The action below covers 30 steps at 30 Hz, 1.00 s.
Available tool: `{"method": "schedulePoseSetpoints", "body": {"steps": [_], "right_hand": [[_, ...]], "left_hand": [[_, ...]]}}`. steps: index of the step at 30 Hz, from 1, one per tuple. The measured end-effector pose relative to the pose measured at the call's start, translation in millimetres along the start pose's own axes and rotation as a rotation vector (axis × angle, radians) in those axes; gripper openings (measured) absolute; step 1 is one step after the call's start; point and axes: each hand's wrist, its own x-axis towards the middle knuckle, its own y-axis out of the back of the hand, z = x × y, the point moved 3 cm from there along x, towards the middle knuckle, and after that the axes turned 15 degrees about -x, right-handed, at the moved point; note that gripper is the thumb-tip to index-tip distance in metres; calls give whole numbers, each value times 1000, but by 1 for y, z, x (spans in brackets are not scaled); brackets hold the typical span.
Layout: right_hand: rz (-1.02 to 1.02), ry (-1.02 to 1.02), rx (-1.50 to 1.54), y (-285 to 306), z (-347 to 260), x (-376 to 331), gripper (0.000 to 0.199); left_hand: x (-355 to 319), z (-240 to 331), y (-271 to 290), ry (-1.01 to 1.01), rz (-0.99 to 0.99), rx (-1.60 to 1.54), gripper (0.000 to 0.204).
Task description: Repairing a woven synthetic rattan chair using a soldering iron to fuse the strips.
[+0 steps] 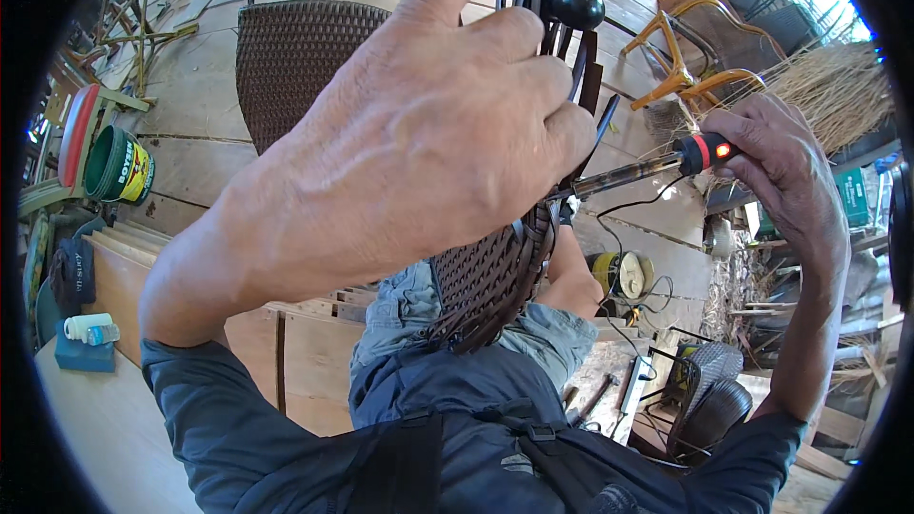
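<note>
"Over the lap [395, 328]: where's the brown woven piece [486, 287] from the grip?"

"Below and to the right of the left hand [409, 138], partly hidden by it. Long axis runs away from the body, with loose dark strands [591, 81] fanning out at the far end."

"Left grip state?"

"Fingers curled over by the strands. Fingertips hidden, so can't tell if they pinch."

"Right?"

"Right hand [785, 157] is closed on the handle of a heated-looking tool [647, 169], lit spot showing. Shaft points left and slightly down toward the woven edge, crossing the weave's axis."

"Tip touching?"

"Can't tell. At or just beside the edge, close under the left knuckles. That's the relation that counts, I'd judge."

"Nearer hand?"

"Left, easily. Right sits well apart; the shaft bridges the gap."

"Room?"

"Open over the plank floor [676, 252] on the right, bar the cord [636, 204] looping below the shaft. Tight on the left: forearm over the weave, big wicker panel [300, 62] beyond."
</note>
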Motion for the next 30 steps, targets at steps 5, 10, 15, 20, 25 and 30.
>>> {"method": "schedulePoseSetpoints", "body": {"steps": [5, 10, 15, 20, 25, 30], "right_hand": [[-17, -51, 36, -1, -3, -2, 28], [12, 2, -20, -4, 1, -3, 30], [3, -11, 24, -8, 3, -6, 32], [33, -5, 102, -12, 0, -7, 32], [10, -47, 85, -14, 0, -10, 31], [25, -44, 84, -13, -2, -12, 32]], "left_hand": [[-2, -1, 0, 47, -34, -150, 24], [-2, 1, -9, 24, 23, -49, 21], [3, -8, -19, -9, 38, -85, 20], [6, -7, -14, -20, 27, -71, 19], [17, -5, -13, -33, -46, -18, 14], [23, -4, -12, -55, -64, -13, 12]]}}
